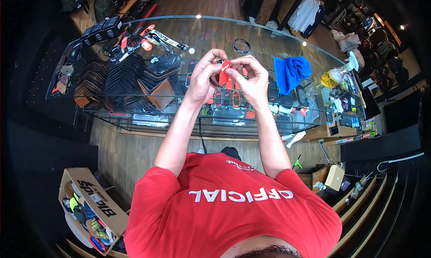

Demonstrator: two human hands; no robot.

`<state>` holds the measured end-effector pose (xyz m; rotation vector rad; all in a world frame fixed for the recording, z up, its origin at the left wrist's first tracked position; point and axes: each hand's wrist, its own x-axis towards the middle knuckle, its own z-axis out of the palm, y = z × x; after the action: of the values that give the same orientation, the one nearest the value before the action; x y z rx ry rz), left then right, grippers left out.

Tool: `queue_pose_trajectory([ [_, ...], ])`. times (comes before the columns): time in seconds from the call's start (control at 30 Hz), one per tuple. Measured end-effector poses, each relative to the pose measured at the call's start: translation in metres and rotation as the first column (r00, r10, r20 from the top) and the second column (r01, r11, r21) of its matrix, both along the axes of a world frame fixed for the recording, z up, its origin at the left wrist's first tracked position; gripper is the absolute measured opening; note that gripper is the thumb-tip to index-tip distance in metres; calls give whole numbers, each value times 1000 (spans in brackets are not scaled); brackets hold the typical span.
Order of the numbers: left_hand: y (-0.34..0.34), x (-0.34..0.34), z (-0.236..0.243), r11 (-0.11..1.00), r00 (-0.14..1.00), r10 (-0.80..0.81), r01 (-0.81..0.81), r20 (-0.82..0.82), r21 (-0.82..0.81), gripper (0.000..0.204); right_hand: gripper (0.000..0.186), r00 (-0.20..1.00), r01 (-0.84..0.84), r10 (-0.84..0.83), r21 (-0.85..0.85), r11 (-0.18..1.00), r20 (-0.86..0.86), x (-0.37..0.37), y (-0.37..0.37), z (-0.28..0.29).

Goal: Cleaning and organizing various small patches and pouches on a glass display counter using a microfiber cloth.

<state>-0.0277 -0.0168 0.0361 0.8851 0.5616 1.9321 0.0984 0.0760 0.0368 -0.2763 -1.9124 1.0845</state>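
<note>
Over the glass display counter (211, 33), both my hands are raised close together. Between them is a small red tag-like piece (225, 65) with white print; its exact kind is too small to tell. My left hand (204, 78) pinches it from the left with thumb and fingertips. On the other side, the thumb and fingers of my right hand (250, 80) close on its right edge. Below the fingers, through the glass, show red straps and several carabiners, one of them an orange carabiner (236, 99).
A blue cloth (292, 73) and a spray bottle with yellow liquid (331, 78) stand right on the counter. A black ring-shaped band (241, 46) lies beyond my hands. Lanyards (164, 40) and wallets (121, 76) are at left. A cardboard box (96, 199) sits low left.
</note>
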Motion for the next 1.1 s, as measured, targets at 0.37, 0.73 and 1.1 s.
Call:
queue_pose_trajectory([
  [0.37,8,-3,-13,994,996,56,-49,-75,97,26,54,960,-278,249,-412,868,-125,-1,-10,-4],
  [0.73,-2,-6,-5,945,811,321,-308,-490,109,25,40,975,-224,206,-395,891,-87,-1,-8,-10],
  [1.1,-5,-9,-8,887,698,439,-439,-566,147,20,16,983,-137,174,-407,903,54,1,-11,1],
])
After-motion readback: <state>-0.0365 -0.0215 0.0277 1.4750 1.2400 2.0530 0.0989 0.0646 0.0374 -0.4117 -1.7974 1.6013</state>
